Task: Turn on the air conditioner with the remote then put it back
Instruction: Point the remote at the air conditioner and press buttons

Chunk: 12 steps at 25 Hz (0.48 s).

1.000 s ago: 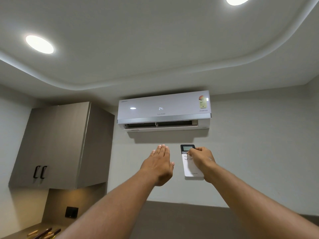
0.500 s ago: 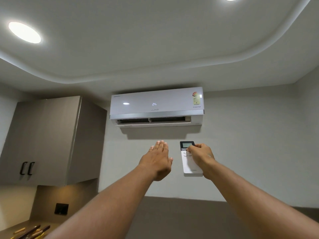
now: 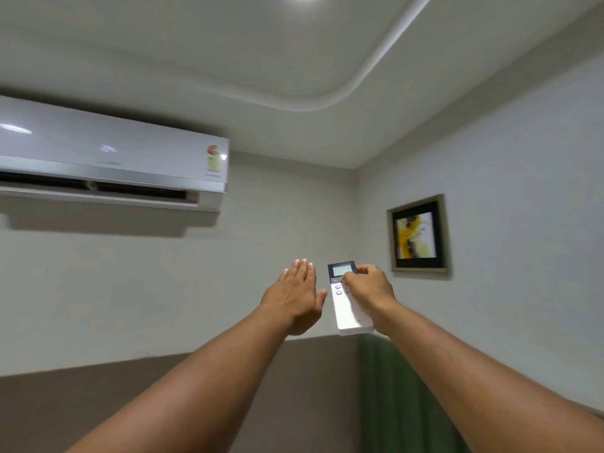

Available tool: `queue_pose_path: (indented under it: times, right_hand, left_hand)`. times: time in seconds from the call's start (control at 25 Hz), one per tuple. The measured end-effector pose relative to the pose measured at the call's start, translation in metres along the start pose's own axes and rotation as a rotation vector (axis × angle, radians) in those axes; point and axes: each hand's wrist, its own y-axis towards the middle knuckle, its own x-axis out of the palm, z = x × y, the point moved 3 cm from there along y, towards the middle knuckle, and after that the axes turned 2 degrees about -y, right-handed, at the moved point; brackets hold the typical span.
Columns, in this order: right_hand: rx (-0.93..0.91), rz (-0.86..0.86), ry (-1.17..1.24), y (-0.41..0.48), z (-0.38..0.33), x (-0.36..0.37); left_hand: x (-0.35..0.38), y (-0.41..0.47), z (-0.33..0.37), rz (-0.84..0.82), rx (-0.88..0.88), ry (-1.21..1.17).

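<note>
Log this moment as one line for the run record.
right hand: holding remote, thumb on buttons | left hand: open, empty | air conditioner: display lit, flap open | remote: not yet returned

head view looks up past outstretched arms toward a wall corner (image 3: 357,223).

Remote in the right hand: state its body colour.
White, with a dark top section around the screen; remote, head view.

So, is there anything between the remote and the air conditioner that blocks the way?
Nothing visible. The remote, held in the right hand, has open air up to the air conditioner at upper left. The open left hand is beside it, lower than that path.
</note>
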Motion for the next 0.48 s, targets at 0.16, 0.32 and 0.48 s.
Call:
queue_pose_path:
  times: [0.16, 0.32, 0.48]
  right_hand:
    - [0.077, 0.201, -0.112, 0.002, 0.039, -0.129]
    - [0.138, 0.403, -0.180, -0.020, 0.066, -0.261]
    - [0.185, 0.570, -0.234, -0.046, 0.076, -0.368]
  left_hand:
    - [0.039, 0.032, 0.137, -0.018, 0.211, -0.117]
    - [0.049, 0.052, 0.266, -0.012, 0.381, -0.264]
    - [0.040, 0.048, 0.374, -0.011, 0.522, -0.357]
